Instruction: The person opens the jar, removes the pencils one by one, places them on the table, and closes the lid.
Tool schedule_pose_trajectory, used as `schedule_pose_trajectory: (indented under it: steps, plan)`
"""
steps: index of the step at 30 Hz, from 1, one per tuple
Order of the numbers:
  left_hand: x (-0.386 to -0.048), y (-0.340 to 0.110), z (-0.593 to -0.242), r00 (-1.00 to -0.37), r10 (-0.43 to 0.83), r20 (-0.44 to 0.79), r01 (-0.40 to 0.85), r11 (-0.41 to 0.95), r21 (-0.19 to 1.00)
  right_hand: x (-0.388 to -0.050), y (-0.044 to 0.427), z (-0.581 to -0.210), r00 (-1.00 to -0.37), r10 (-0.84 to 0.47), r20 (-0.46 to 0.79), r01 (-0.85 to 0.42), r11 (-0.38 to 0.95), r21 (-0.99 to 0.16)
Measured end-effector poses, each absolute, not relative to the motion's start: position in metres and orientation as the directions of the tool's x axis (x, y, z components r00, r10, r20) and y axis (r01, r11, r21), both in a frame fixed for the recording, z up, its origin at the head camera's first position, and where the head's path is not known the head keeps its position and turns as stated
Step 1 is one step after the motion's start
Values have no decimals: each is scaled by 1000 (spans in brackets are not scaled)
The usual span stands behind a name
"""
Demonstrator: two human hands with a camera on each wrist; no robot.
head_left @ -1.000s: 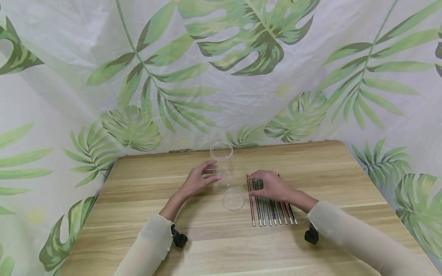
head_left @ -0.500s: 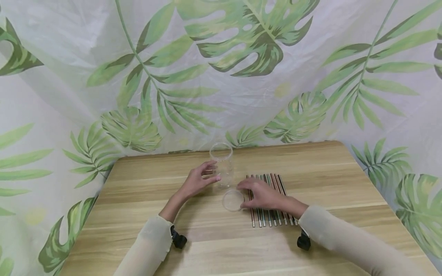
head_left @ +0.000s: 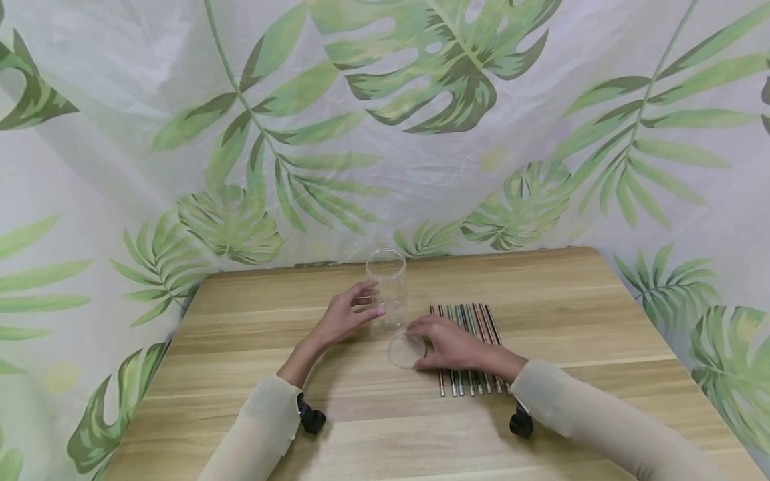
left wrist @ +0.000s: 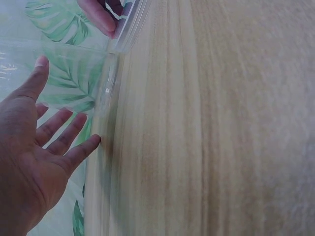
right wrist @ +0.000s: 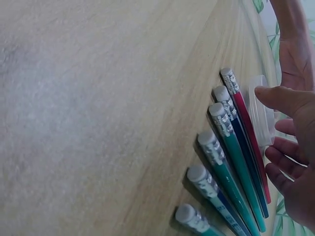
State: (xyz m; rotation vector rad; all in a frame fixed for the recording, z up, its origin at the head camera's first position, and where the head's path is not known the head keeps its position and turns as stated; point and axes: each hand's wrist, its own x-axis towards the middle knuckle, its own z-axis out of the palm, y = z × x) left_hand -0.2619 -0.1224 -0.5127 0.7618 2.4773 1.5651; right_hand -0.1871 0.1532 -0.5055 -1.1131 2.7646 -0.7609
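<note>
A clear plastic jar (head_left: 391,294) stands upright with its mouth uncovered. At its left side is my left hand (head_left: 341,319), thumb and fingers spread apart; in the left wrist view the fingers look fairly straight and lie close against the jar wall. A round clear lid (head_left: 400,352) lies in front of the jar. My right hand (head_left: 452,345) grips the lid by its rim, thumb on the near side and fingers on the far side. Under the right hand and wrist lies a row of pencils (right wrist: 239,140) with white erasers, partly hidden in the head view.
The wooden table (head_left: 373,441) carries these things near its middle. Its back edge meets a leaf-printed cloth (head_left: 385,180). Dark wrist cameras sit beneath both sleeves, close above the tabletop.
My right hand has moved left from over the pencils to the lid and taken hold of its rim. The left hand and the jar have stayed in place.
</note>
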Motion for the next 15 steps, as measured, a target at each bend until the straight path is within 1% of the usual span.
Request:
schedule_pose_trajectory:
  steps: [8, 15]
  plan:
    - [-261, -122, -512, -867, 470, 166, 353, 346, 869, -189, 151, -510, -734, -669, 118, -639, 621, -454]
    - [-260, -122, -511, -868, 470, 163, 350, 343, 872, -190, 149, -513, -728, -670, 145, -653, 615, -442]
